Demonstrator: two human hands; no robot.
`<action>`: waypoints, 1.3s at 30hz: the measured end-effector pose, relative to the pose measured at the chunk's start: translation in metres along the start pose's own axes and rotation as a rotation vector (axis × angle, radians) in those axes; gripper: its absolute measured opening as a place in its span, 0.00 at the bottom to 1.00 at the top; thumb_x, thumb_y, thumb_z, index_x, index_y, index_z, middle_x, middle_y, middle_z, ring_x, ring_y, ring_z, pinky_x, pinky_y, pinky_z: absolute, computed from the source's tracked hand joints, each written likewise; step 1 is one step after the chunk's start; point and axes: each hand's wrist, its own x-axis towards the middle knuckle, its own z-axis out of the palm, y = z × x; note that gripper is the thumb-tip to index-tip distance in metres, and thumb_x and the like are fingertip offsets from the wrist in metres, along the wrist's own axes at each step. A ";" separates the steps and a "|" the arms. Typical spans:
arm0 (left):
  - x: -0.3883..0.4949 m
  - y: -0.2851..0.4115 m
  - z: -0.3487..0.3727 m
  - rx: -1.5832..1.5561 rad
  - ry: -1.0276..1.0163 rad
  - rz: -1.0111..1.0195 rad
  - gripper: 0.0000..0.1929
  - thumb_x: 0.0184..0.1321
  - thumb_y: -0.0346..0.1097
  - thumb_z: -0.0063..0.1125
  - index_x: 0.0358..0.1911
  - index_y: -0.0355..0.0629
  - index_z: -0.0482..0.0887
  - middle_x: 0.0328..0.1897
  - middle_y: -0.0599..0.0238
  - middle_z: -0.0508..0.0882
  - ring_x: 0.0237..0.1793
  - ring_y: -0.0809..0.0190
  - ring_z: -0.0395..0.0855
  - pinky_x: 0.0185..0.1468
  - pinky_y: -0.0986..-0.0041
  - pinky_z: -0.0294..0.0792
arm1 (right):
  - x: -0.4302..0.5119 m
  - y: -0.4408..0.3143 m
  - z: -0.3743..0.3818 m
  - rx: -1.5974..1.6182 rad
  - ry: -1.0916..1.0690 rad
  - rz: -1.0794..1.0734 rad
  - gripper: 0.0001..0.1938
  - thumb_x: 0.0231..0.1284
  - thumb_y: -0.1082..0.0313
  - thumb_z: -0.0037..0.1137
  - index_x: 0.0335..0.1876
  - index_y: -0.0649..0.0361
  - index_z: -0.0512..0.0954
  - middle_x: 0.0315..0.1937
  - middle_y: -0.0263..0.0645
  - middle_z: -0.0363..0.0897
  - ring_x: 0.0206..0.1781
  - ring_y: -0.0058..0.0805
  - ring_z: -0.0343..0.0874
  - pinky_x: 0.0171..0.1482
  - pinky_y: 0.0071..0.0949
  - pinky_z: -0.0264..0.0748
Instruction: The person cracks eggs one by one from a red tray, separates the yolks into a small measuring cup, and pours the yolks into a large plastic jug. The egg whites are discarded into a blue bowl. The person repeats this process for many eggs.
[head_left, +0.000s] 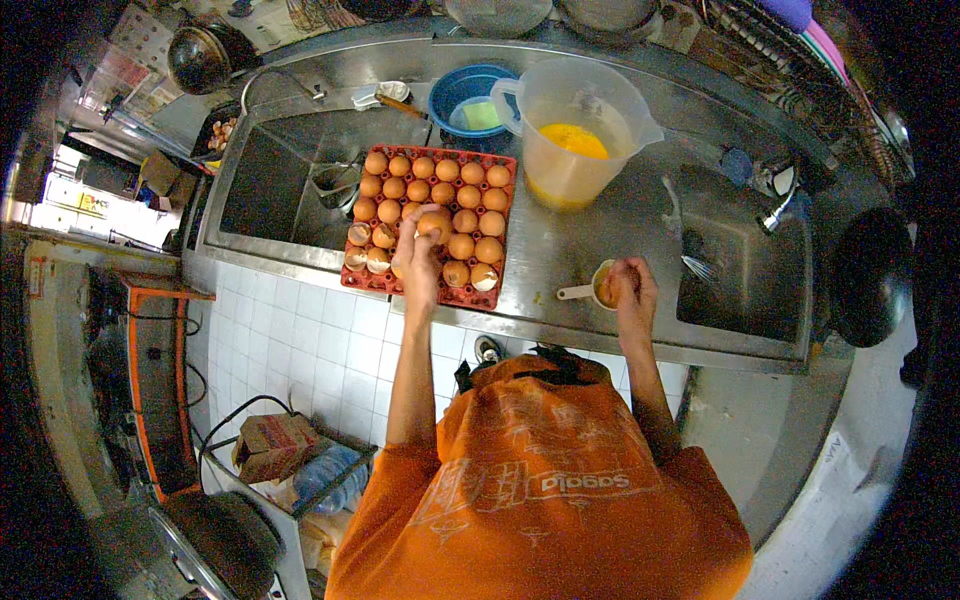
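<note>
My left hand (417, 251) has its fingers closed around a brown egg (433, 225), above a red egg tray (480, 298). The tray holds rows of whole brown eggs, with cracked empty shells (379, 260) in its near rows. Over a small measuring cup (576, 292) with a pale handle is my right hand (630, 289); its fingers are curled together, and whether they hold something is unclear. Behind, a large translucent plastic pitcher (547, 172) contains yellow-orange beaten egg (574, 141). A blue plastic basin (450, 79) with a yellow-green sponge (481, 115) stands left of the pitcher.
A sink basin (270, 180) lies left of the tray, and another sink basin (739, 277) on the right has a whisk (697, 266) at its edge. A wooden handle (401, 106) rests beside the blue basin. The steel counter's front edge (555, 328) runs before me.
</note>
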 end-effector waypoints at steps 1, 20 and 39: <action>-0.009 -0.001 0.013 -0.326 0.007 -0.106 0.18 0.61 0.45 0.55 0.47 0.39 0.80 0.45 0.61 0.79 0.45 0.59 0.81 0.43 0.70 0.75 | 0.004 0.002 0.000 -0.036 0.074 -0.092 0.07 0.68 0.66 0.55 0.44 0.59 0.76 0.31 0.31 0.79 0.29 0.21 0.76 0.33 0.22 0.74; -0.066 -0.063 0.187 -0.098 -0.665 -0.700 0.40 0.66 0.74 0.34 0.58 0.37 0.68 0.30 0.67 0.77 0.26 0.70 0.74 0.25 0.79 0.64 | 0.031 -0.006 -0.062 -0.258 -0.441 -0.161 0.19 0.59 0.67 0.68 0.55 0.59 0.79 0.47 0.36 0.84 0.47 0.24 0.81 0.53 0.26 0.77; -0.088 -0.094 0.213 0.334 -0.792 -0.014 0.24 0.48 0.25 0.69 0.53 0.36 0.83 0.49 0.48 0.85 0.45 0.53 0.86 0.52 0.67 0.77 | 0.037 0.077 -0.102 -0.349 -0.138 -0.114 0.21 0.50 0.73 0.68 0.53 0.56 0.82 0.43 0.37 0.87 0.45 0.24 0.84 0.50 0.26 0.80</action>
